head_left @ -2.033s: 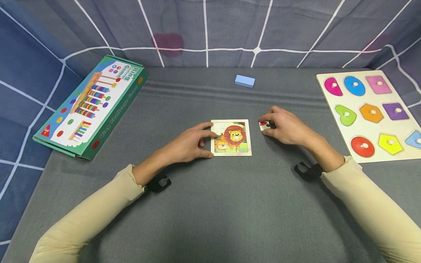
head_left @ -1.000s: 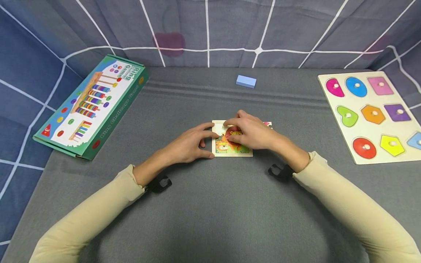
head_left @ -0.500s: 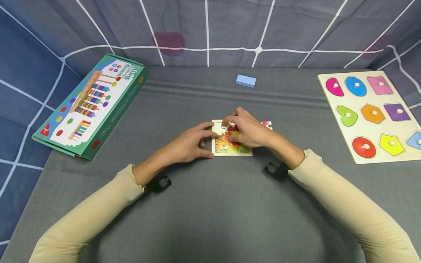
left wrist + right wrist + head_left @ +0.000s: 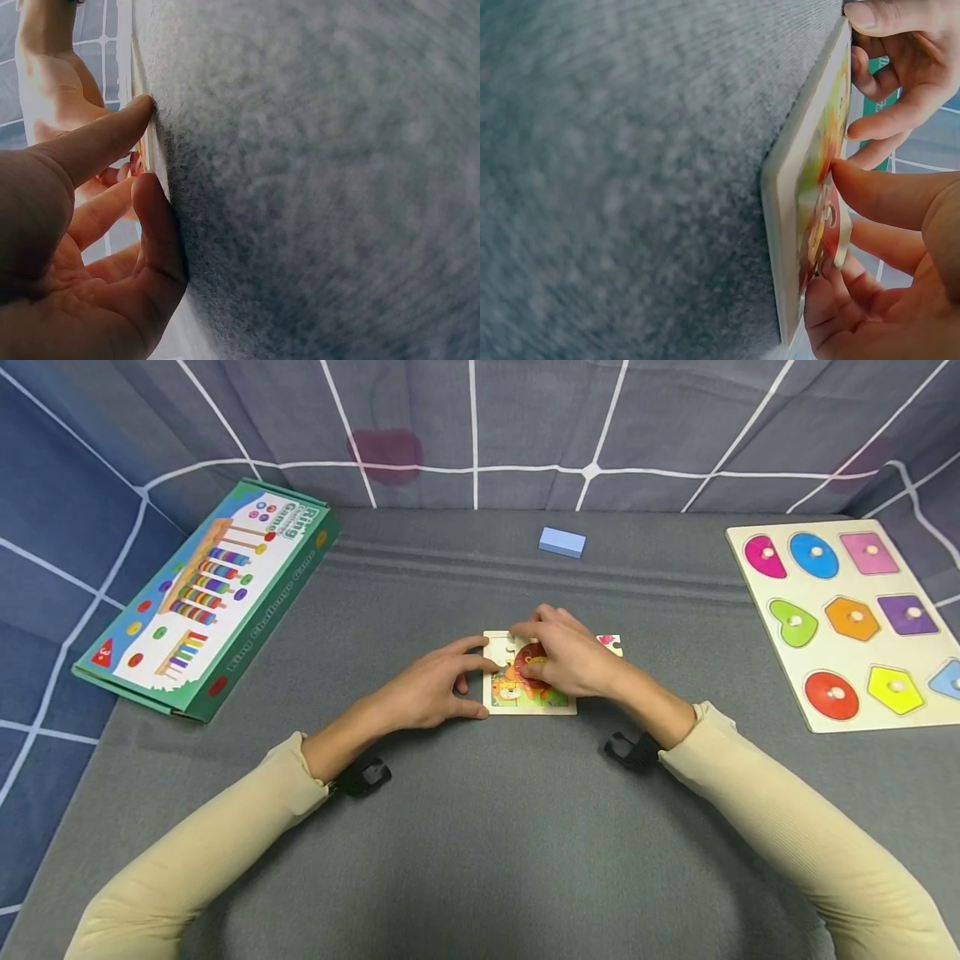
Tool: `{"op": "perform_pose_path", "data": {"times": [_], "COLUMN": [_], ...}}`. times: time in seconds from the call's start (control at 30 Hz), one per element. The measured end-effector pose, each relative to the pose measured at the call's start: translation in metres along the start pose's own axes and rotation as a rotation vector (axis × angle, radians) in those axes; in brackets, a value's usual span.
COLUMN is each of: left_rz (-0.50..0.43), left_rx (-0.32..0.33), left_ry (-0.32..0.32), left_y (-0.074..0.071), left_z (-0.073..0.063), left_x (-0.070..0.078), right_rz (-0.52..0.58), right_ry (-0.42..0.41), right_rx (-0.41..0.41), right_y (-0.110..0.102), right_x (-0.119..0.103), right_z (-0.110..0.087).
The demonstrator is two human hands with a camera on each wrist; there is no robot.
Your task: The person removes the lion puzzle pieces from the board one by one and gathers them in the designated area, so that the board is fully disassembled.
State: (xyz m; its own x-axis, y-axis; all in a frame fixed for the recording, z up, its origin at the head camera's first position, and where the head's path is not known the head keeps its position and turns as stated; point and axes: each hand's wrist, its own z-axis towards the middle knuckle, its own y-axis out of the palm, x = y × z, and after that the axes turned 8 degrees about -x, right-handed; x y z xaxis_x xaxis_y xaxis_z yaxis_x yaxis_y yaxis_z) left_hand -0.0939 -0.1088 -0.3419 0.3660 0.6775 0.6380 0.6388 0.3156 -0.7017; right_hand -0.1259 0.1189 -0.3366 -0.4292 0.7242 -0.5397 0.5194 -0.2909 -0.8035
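A small wooden lion jigsaw puzzle (image 4: 532, 711) lies flat on the grey cloth, in the middle of the head view. Along its left edge rests my left hand (image 4: 427, 689), thumb at the near corner and fingertips over the border. My right hand (image 4: 576, 653) covers its upper right part. In the right wrist view, the thumb and fingers of that hand pinch a reddish puzzle piece (image 4: 834, 219), which stands tilted above the picture. Just right of the board is a loose puzzle piece (image 4: 609, 642) with a pink mark, partly hidden behind the right hand.
A green Ring Challenge Game box (image 4: 213, 597) stands at the left. Farther back is a blue block (image 4: 562, 542). On the right lies a knobbed shape board (image 4: 812, 597) with several coloured shapes. A blue checked curtain (image 4: 525, 418) encloses the back and sides.
My right hand has let go of the loose piece beside the board and moved left onto the puzzle, where it pinches a piece. The left hand has stayed at the left edge.
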Motion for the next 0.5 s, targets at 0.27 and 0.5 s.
{"op": "perform_pose_path", "data": {"times": [0.27, 0.5], "left_rz": [0.001, 0.003], "left_rx": [-0.002, -0.003], "left_ry": [-0.014, -0.009], "left_y": [0.0001, -0.0002], "left_z": [-0.0006, 0.0004], "left_x": [0.0001, 0.0009], "right_rz": [-0.066, -0.072], "right_ry": [-0.015, 0.010], "right_rx": [0.056, 0.064], "right_y": [0.0050, 0.0023], "right_x": [-0.0011, -0.0043], "right_z": [0.0058, 0.0104]}}
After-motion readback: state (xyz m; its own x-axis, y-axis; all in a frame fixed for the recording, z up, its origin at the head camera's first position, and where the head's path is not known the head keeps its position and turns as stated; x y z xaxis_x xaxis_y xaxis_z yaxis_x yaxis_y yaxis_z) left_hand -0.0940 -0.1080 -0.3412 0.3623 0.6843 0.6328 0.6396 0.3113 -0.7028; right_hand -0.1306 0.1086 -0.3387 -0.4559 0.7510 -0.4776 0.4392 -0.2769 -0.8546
